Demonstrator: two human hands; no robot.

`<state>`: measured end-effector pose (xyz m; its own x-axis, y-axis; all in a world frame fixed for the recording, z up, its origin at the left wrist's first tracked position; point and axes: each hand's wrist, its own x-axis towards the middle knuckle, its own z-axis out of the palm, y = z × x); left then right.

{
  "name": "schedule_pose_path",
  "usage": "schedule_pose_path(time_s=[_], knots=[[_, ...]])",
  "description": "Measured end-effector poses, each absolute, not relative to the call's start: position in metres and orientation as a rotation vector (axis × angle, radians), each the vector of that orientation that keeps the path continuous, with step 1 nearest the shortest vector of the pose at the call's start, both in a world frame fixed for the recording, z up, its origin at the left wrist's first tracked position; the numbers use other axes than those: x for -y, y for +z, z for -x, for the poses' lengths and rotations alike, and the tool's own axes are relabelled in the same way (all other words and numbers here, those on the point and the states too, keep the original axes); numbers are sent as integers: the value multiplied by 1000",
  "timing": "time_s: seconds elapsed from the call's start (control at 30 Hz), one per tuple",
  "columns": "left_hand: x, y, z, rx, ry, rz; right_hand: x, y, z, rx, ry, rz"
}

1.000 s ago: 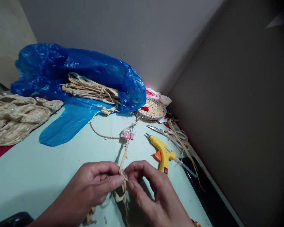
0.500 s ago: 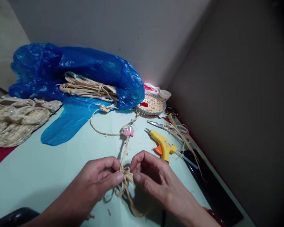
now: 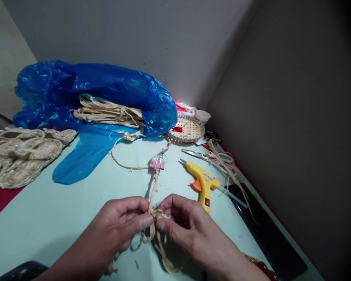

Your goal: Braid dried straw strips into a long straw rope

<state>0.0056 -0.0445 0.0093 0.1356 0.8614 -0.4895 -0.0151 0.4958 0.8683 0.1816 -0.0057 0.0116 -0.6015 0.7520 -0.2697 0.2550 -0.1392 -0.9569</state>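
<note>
A pale braided cord (image 3: 153, 190) runs toward me from a pink binder clip (image 3: 158, 164), which grips it on the tabletop. My left hand (image 3: 121, 222) pinches the near end of the braid between thumb and forefinger. Close beside it, my right hand (image 3: 187, 226) pinches a loose fibre strand at the same spot. Small loops and ends of fibre stick out between the fingertips. Below the hands hang a loop and a long loose strand (image 3: 163, 253). Beyond the clip, the cord curves left to a knot (image 3: 130, 136).
A blue plastic bag (image 3: 105, 78) holding a fibre bundle (image 3: 109, 111) lies at the back. Woven pieces with pearls (image 3: 32, 156) are at left. On the right are a yellow glue gun (image 3: 203, 181), scissors (image 3: 193, 153), a woven basket (image 3: 190, 130) and a black flat object (image 3: 269, 230).
My right hand first worked close to the braid, drew a bunched strand to the right, and is now back near the left fingertips. The left hand keeps its pinch.
</note>
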Motion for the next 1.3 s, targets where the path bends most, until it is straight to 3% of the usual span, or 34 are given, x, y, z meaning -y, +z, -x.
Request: schedule_pose_path(time_s=[0.7,1.03,1.3], knots=[[44,10,-4,-1298,797,-818,14,21,-186,2200,1304,1108],[50,3,-9,-1250,921,-660,20,5,-175,2220,166,558],[51,6,-12,-1213,905,-631,19,4,-165,2179,-197,379]])
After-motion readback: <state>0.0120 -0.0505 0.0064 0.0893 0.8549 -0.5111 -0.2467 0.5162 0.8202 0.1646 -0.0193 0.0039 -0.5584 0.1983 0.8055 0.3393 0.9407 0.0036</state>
